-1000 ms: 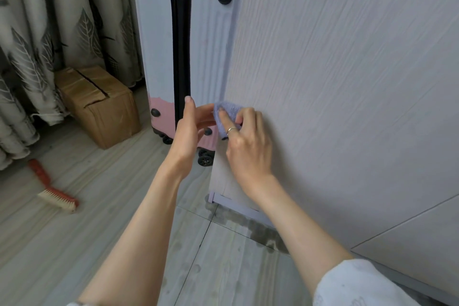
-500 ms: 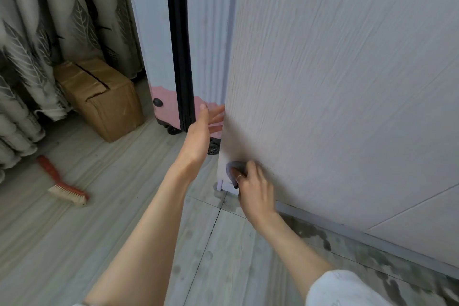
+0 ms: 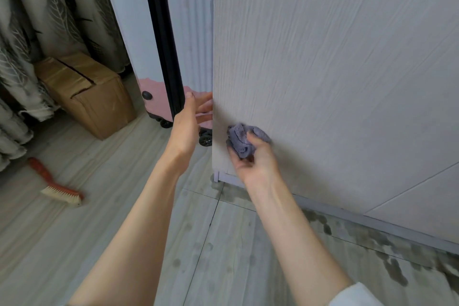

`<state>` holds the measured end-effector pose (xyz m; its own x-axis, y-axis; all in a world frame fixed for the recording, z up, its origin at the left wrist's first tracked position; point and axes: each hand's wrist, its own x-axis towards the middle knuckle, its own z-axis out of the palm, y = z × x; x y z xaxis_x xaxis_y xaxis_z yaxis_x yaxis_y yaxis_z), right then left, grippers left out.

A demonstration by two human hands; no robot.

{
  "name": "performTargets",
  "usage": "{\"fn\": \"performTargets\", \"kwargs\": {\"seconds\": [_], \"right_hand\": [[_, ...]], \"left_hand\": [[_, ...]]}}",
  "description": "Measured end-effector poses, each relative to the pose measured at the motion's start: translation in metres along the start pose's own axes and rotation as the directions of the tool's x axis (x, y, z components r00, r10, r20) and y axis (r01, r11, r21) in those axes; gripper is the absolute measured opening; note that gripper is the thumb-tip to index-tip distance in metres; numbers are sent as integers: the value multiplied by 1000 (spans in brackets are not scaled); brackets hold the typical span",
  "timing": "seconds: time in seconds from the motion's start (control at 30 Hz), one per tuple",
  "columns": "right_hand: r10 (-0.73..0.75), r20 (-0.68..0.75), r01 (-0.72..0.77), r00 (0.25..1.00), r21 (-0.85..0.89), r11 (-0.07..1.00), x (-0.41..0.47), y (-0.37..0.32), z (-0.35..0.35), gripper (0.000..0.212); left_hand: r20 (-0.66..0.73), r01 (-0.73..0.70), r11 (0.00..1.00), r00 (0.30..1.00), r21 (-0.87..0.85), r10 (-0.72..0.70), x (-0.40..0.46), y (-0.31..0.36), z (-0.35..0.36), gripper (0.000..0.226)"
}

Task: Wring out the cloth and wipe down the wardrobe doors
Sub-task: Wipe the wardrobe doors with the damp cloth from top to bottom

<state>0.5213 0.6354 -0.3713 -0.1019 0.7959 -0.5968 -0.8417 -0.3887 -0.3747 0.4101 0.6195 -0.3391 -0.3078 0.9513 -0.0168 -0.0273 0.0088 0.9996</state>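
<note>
Right hand grips cloth; left hand beside, apart

open floor left of the wardrobe door; suitcase, cardboard box, brush beyond

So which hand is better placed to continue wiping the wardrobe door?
The right hand: it already holds the purple cloth against the wardrobe door. The left hand is open at the door's edge, without any cloth.
</note>
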Motion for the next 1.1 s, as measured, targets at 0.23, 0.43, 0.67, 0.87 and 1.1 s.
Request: {"fn": "performTargets", "kwargs": {"seconds": [0.23,0.43,0.67,0.87,1.1], "right_hand": [[29,-252,-106,967,-299,948,39,16,-53,24],[-51,-226,-9,973,-258,966,33,-12,-54,25],[-9,-232,-64,973,-307,950,41,-35,-75,13],[-61,-329,-75,942,-386,920,60,-30,-101,28],[-113,-78,90,991,-250,964,-3,-86,-69,18]], "left_hand": [[-3,-2,1000,1000,-10,2,-1,-2,1,44],[-57,-22,1000,998,-21,21,1,-5,6,41],[-72,-14,998,997,-63,10,-1,-7,13,36],[-64,-35,999,997,-30,33,-5,-11,18,37],[-157,-83,995,985,-55,73,-5,-10,29,30]]}}
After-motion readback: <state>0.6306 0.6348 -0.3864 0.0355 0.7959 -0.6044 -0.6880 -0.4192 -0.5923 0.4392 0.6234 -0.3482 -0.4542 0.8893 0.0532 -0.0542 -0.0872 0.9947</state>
